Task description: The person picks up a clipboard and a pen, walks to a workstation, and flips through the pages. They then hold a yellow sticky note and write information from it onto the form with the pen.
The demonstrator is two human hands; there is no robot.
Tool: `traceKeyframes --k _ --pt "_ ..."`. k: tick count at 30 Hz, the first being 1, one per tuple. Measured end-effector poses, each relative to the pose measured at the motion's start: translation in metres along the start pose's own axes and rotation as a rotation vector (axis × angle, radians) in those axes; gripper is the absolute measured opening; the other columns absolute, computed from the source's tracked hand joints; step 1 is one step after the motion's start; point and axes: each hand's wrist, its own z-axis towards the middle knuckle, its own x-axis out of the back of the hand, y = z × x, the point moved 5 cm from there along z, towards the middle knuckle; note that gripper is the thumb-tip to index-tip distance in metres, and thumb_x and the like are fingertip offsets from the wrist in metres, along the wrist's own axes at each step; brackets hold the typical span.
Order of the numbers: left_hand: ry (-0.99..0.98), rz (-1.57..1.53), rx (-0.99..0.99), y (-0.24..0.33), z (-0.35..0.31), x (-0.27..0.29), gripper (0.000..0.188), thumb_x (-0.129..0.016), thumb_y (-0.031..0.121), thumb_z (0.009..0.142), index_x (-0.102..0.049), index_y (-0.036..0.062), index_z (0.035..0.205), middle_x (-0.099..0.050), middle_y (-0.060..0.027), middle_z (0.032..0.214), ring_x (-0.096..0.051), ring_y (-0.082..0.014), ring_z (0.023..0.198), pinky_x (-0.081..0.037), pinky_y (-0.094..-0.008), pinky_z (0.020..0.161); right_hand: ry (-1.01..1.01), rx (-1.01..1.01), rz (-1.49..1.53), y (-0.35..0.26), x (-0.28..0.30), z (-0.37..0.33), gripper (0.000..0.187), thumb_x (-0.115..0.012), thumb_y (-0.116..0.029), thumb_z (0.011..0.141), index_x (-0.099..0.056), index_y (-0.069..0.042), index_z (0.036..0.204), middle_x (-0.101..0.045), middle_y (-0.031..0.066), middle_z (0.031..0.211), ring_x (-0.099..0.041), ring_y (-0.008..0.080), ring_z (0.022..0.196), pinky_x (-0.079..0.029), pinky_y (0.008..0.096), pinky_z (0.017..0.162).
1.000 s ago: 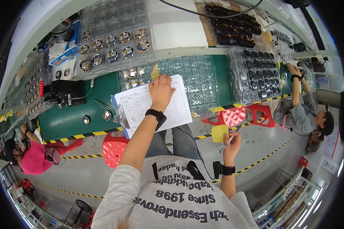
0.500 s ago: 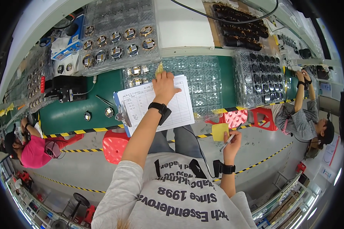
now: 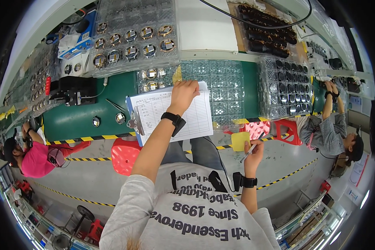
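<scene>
You are on a factory assembly line: a long green table (image 3: 83,118) carries clear trays of small round parts (image 3: 131,39), hazard-striped tape (image 3: 91,137) marks the floor, and seated co-workers (image 3: 33,158) work alongside.

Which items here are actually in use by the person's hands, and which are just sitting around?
In use: clipboard under left hand; yellow note and pen in right hand.
Lying about: clear parts trays, red stool, black fixture.

The person wears a grey short-sleeved shirt (image 3: 196,216) with dark printed lettering. Just behind each of the hands sits a black wristband: left wristband (image 3: 173,121), right wristband (image 3: 246,182).
</scene>
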Motion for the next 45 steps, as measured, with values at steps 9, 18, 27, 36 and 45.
traceKeyframes --k 9,18,27,36,45 --pt "0.158 -0.15 -0.112 -0.005 -0.004 0.013 0.018 -0.072 0.018 0.07 -0.056 0.011 0.074 -0.061 -0.0018 0.062 -0.058 -0.0216 0.062 -0.043 -0.0325 0.068 -0.039 0.013 -0.021 0.004 -0.001 0.003 0.021 -0.064 0.0 0.082 -0.048 -0.004 0.093 -0.052 0.0028 0.086 -0.053 0.0089 0.079 -0.042 0.0212 0.074" --pt "0.09 -0.023 -0.132 0.0 -0.002 0.016 0.012 -0.067 0.019 0.076 -0.058 0.0106 0.073 -0.062 -0.0038 0.064 -0.059 -0.0224 0.064 -0.043 -0.0337 0.069 -0.043 0.022 -0.006 0.009 0.002 0.004 0.021 -0.064 0.001 0.082 -0.047 -0.004 0.093 -0.052 0.0031 0.089 -0.053 0.009 0.081 -0.042 0.0216 0.075" --pt "0.145 -0.321 0.031 0.003 -0.051 0.076 0.008 -0.067 0.009 0.077 -0.064 0.0105 0.084 -0.066 0.0015 0.088 -0.057 -0.0168 0.078 -0.045 -0.0289 0.064 -0.054 0.028 -0.043 0.0 -0.004 0.014 0.021 -0.064 0.001 0.082 -0.047 -0.004 0.093 -0.051 0.0031 0.09 -0.052 0.0094 0.08 -0.043 0.0223 0.074" --pt "0.111 -1.035 0.511 -0.094 -0.196 0.198 0.022 -0.051 -0.009 0.08 -0.063 -0.0005 0.096 -0.063 -0.01 0.09 -0.059 -0.0197 0.088 -0.047 -0.0267 0.078 -0.139 0.222 -0.187 -0.031 -0.055 0.021 0.02 -0.067 0.001 0.078 -0.051 -0.004 0.089 -0.055 0.006 0.086 -0.056 0.0173 0.076 -0.046 0.026 0.068" --pt "-0.111 -0.372 0.648 -0.152 -0.213 0.264 0.031 -0.072 0.006 0.072 -0.065 0.0022 0.102 -0.067 -0.0104 0.092 -0.063 -0.0147 0.078 -0.048 -0.025 0.064 -0.388 0.82 -0.445 -0.096 -0.163 -0.007 0.029 -0.064 0.004 0.063 -0.055 -0.01 0.086 -0.057 0.0074 0.088 -0.056 0.0269 0.077 -0.046 0.0352 0.066"
